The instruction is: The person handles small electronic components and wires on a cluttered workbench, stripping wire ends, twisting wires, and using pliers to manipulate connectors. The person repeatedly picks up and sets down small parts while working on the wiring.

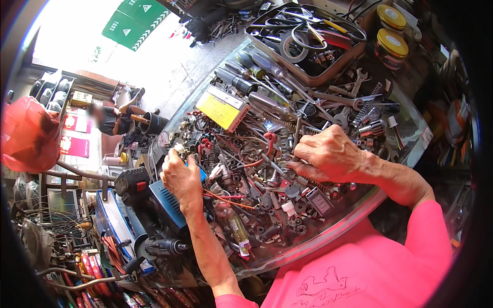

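My left hand [181, 182] is at the left of a glass-topped bench [418, 149], beside a blue vented metal box [167, 200], its fingers curled at a small pale part [179, 149]; whether it grips that is unclear. My right hand [331, 154] is closed over the pile of small metal parts, bolts and springs [272, 200]; what is in its fingers is hidden, with a thin upright metal piece and a coil spring close by. A yellow box [221, 108] lies behind the hands among screwdrivers [275, 69] and wrenches [359, 79].
A tray of scissors and tape [336, 56] and two yellow-lidded jars [392, 43] stand at the back right. A black drill [162, 246] is left of my forearm. A red bag [31, 136] hangs at far left. Another person [115, 123] is beyond the bench.
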A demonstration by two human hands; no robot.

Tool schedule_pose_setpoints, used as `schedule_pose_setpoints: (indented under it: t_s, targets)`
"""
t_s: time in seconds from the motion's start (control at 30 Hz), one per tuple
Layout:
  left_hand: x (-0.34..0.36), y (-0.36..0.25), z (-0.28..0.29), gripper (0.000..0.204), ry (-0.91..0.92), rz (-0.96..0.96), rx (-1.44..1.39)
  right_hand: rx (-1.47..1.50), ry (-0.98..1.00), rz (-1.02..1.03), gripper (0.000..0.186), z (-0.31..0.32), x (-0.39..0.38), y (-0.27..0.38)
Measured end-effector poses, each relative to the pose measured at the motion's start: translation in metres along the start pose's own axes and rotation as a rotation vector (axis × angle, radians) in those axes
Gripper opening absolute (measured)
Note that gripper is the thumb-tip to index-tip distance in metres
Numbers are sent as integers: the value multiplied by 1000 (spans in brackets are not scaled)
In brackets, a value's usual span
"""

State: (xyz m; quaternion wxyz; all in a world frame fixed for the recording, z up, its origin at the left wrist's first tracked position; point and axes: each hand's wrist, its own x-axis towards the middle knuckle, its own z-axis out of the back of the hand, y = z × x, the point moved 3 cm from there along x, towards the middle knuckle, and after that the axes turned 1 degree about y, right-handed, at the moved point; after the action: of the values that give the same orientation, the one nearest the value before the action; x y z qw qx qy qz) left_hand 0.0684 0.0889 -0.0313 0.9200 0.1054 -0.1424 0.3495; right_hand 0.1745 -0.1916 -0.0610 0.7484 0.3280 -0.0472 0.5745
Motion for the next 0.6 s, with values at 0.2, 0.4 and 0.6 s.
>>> schedule_pose_setpoints:
  t_s: [0.2,0.4,0.6]
  targets:
    - [0,-33,8,53,-148,-255,-93,6,9,-4,28,-3,1,-3]
    - [17,-83,13,47,102,-155,-542,-2,-66,14,27,-2,0,-5]
    - [38,-75,-35,68,228,37,-682,-17,-96,30,30,-5,0,-5]
